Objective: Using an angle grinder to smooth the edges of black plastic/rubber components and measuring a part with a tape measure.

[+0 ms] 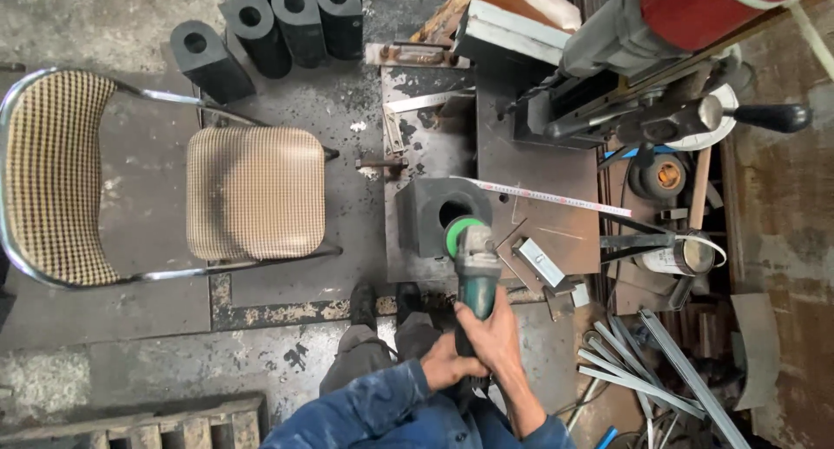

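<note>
Head view: you are standing over a steel work plate [539, 167] on a workshop floor, looking straight down at your hands.
Right hand: your right hand [495, 332] is wrapping closed around the rear body of a green angle grinder [476, 271], fingers curling over the top.
Left hand: your left hand [445, 366] is closing on the tail of the same tool, just behind and touching the right hand; how far its fingers are reaching round underneath, I cannot tell.
Grinder: it is pointing away from you, its green disc guard [459, 234] lying at the near rim of the bore.
Workpiece: a dark metal block [427, 207] with a round hole [453, 213] is sitting on the near left part of the plate, touching the grinder's head.
Tape measure: a yellow-white tape [556, 194] is running from the block's top edge rightward across the plate.
Small part: a short bright metal channel piece [539, 262] is lying just right of the grinder.
Spare blocks: four similar dark blocks [269, 19] with holes are standing well apart on the floor, at upper left.
Chair: a checked chair [252, 193] with a chrome frame is lying left of the plate.
Drill stand: a machine with a red housing [695, 10] is occupying the upper right.
Feet: your shoes [365, 303] are resting at the plate's near edge.
</note>
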